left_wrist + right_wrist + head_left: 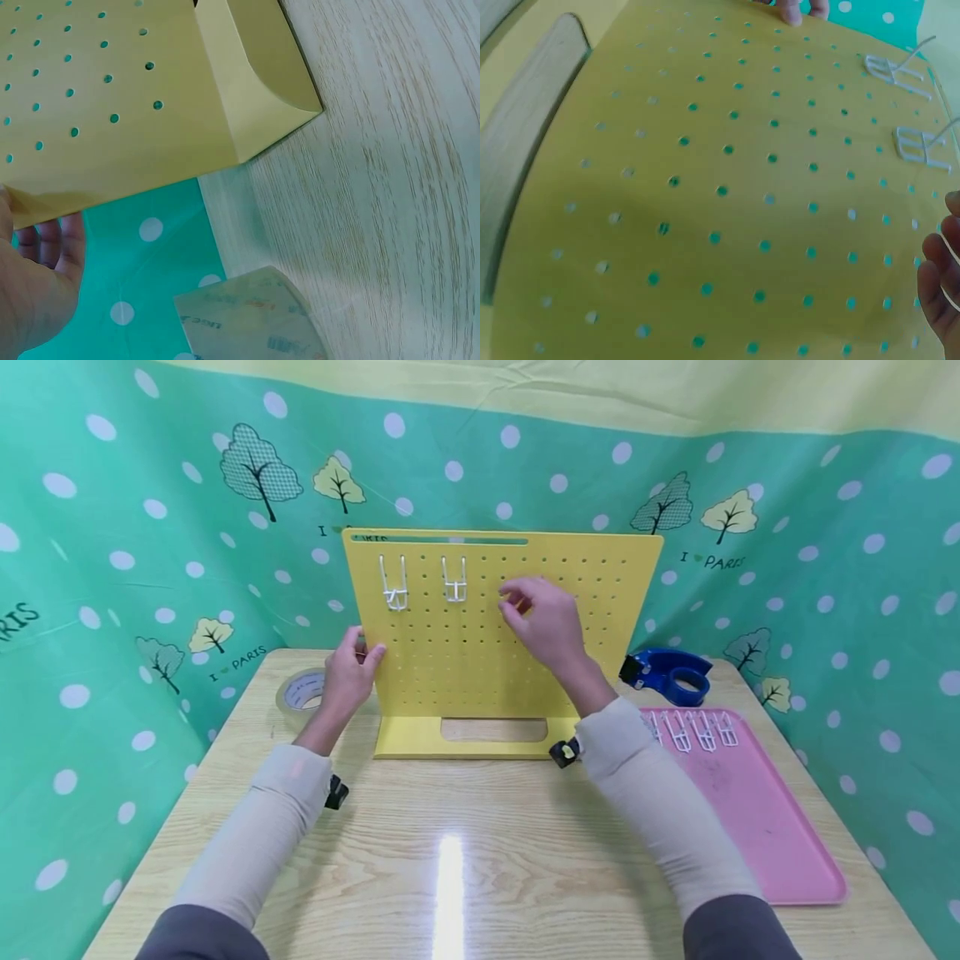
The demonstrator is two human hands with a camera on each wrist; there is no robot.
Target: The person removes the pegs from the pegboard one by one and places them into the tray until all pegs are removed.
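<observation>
A yellow pegboard (480, 677) stands upright on its base. My left hand (351, 672) grips its left edge, thumb on the front and fingers behind; the left wrist view shows this hand (45, 292) at the edge too. Two white wire hooks hang in the upper left holes: one hook (394, 585) near the left edge, the other hook (454, 581) to its right. My right hand (551, 622) is in front of the board, right of the second hook, fingers bent with no object visible between them. In the right wrist view its fingertips (934, 285) show at the right edge.
A pink tray (780, 843) lies at the right with several white wire hooks (705, 731) at its far end. Behind it sits a blue tape dispenser (667, 675). A roll of tape (302, 689) lies left of the board. Patterned green cloth (480, 468) hangs behind the table.
</observation>
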